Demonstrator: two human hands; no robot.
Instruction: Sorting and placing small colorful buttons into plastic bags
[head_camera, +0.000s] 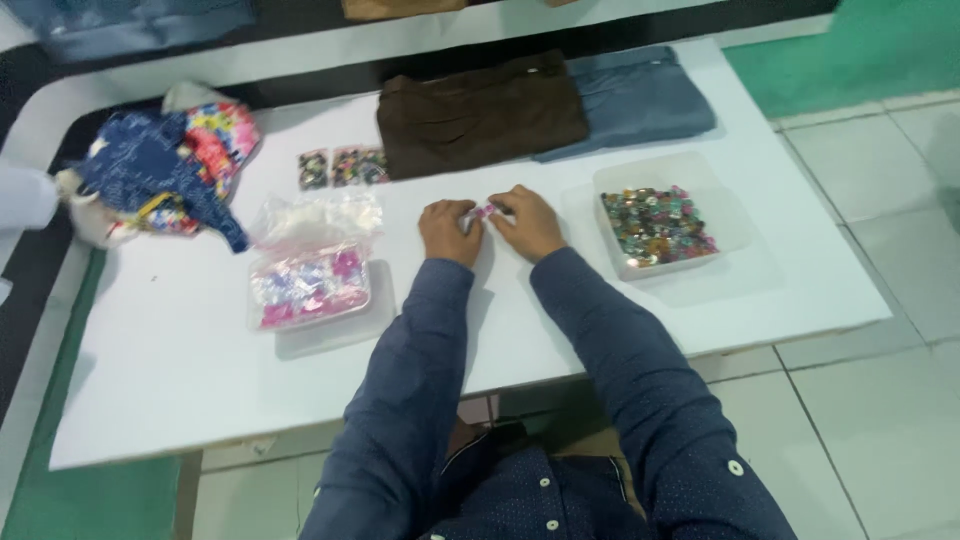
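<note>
Two hands meet at the middle of the white bench (180, 400), the left hand (449, 231) and the right hand (527, 222) pinched together on one small pink piece (486, 210), held between the fingertips just above the bench top. Both hands are closed narrow around it; the piece is too small to tell its exact shape, though it looks like a little packet or trinket.

Judging by its size, it is very light and easy to lose: a fingertip pinch at its edges suits it, not a full grasp. If it is glossy like the others, it may slip.

Just right of the right hand stands a clear tub (610, 205) filled with many small shiny multicoloured pieces (657, 224). To the left of the left hand lies another clear tray (380, 300) with pink and silvery bits in a crinkly plastic bag (312, 262), soft and rustly by the look of it. Beyond the hands lie a folded brown garment (478, 113) and a folded blue-grey garment (640, 95), with two small packets (345, 167) just left of the brown one. Far left sits a heap of patterned cloth (165, 170).
</note>
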